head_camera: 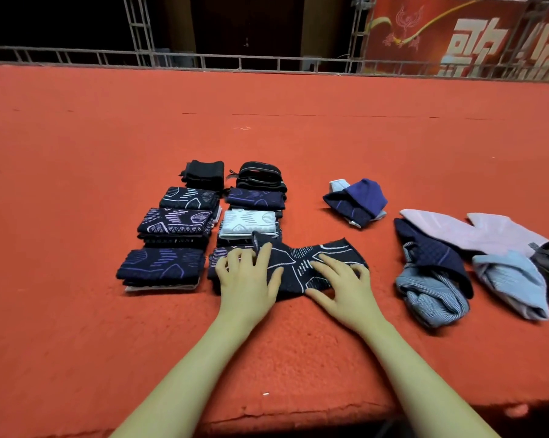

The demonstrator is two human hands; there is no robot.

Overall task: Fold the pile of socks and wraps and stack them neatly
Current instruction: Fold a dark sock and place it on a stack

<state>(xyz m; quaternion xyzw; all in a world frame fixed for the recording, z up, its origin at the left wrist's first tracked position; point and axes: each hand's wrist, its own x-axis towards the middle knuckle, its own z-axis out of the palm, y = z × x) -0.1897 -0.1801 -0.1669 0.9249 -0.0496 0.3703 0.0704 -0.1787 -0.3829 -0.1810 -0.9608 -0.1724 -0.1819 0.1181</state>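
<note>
Fingers [260, 257] of left hand [246, 279] spread, flat on dark patterned sock [301, 263]; right hand [339, 284] same, fingers splayed, pressing sock's near-right part. Sock laid out on red carpet [267, 137], left end overlapping folded stacks [175, 229] just left of it. Unfolded pile [456, 257] right of sock, apart; small blue bundle [357, 200] behind-right

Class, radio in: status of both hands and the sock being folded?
Left hand and right hand flat, pressing dark navy white-patterned sock. Half lies over nearest folded stack. Nothing blocking.
</note>
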